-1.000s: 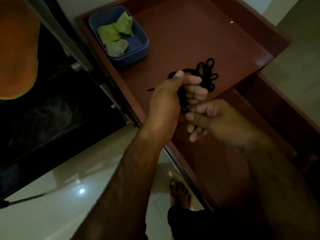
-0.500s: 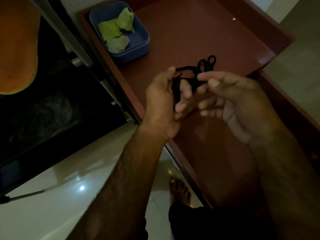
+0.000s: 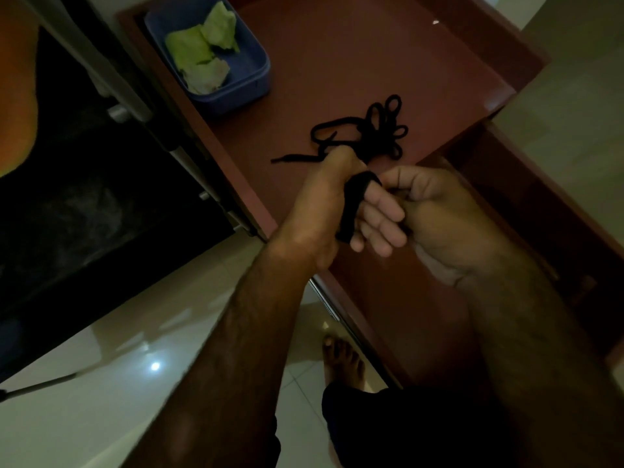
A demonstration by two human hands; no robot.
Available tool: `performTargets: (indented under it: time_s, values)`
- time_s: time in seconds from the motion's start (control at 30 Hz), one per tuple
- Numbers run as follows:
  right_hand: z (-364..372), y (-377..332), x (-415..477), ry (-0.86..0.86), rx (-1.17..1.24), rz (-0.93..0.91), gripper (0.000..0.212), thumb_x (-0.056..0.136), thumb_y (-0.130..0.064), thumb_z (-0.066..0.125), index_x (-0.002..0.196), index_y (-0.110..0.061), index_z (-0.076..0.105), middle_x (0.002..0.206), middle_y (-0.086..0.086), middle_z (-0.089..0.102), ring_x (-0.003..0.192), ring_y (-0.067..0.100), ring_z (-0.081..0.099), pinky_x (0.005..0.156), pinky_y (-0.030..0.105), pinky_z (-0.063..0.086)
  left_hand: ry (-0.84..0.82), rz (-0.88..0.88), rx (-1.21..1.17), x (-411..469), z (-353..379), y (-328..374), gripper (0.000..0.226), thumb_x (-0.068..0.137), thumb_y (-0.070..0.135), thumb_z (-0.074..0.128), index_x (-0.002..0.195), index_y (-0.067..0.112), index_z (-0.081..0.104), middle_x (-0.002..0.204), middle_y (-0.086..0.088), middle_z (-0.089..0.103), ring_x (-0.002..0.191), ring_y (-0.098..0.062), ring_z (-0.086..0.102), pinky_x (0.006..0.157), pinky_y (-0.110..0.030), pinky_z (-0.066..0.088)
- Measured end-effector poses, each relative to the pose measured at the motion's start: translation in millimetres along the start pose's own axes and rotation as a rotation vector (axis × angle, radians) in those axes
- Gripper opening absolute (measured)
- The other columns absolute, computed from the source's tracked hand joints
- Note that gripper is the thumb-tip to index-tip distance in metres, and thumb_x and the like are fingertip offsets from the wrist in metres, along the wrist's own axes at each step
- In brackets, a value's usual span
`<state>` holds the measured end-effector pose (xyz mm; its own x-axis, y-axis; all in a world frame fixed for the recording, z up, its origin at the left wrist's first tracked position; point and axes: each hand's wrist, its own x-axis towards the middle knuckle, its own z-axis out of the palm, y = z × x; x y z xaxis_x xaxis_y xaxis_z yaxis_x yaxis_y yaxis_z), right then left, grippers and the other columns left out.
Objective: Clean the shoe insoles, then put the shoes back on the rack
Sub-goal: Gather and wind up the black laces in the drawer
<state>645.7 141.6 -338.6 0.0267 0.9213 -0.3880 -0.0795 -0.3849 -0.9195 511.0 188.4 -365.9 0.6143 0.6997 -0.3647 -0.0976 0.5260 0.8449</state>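
A black lace (image 3: 385,133) is heaped near the right edge of the brown top (image 3: 371,55), with one end wound round the gripping left hand (image 3: 320,207). The right hand (image 3: 439,214) is curled beside it; whether it pinches the lace cannot be told. No shoes or insoles are seen, so cleaning and racking are judged still to do.

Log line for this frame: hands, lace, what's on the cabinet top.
left hand: black shoelace wound round fingers | right hand: pinching at the wrap | loose lace loops: piled on red-brown top | blue tub: green cloths
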Motion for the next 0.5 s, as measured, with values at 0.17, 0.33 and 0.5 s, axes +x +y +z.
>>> performTargets:
  time_s: [0.17, 0.33, 0.5]
  values:
    - [-7, 12, -16, 0.181, 0.003, 0.043, 0.012, 0.103, 0.004, 0.049, 0.102, 0.0, 0.061, 0.064, 0.01, 0.055, 0.051, 0.016, 0.052, 0.056, 0.032, 0.057, 0.158, 0.021, 0.028, 10, 19, -16, 0.058, 0.094, 0.036, 0.036, 0.061, 0.002, 0.069, 0.064, -0.03, 0.066, 0.042, -0.031, 0.058, 0.036, -0.02, 0.032]
    - [-19, 26, -35, 0.345, 0.108, 0.055, 0.013, 0.103, 0.004, 0.051, 0.099, -0.003, 0.061, 0.07, 0.007, 0.062, 0.058, 0.015, 0.062, 0.062, 0.033, 0.061, 0.424, 0.021, -0.091, 12, 54, -38, 0.034, 0.088, 0.022, 0.048, 0.066, 0.004, 0.067, 0.056, -0.012, 0.061, 0.038, -0.018, 0.047, 0.039, -0.021, 0.032]
    - [-50, 61, -48, 0.488, -0.102, 0.122, 0.011, 0.101, 0.0, 0.058, 0.102, -0.006, 0.067, 0.088, 0.01, 0.074, 0.071, 0.016, 0.073, 0.057, 0.022, 0.058, 0.566, -0.356, -0.341, 25, 88, -74, 0.027, 0.089, 0.02, 0.044, 0.069, 0.007, 0.058, 0.048, -0.001, 0.045, 0.038, -0.013, 0.034, 0.04, -0.019, 0.027]
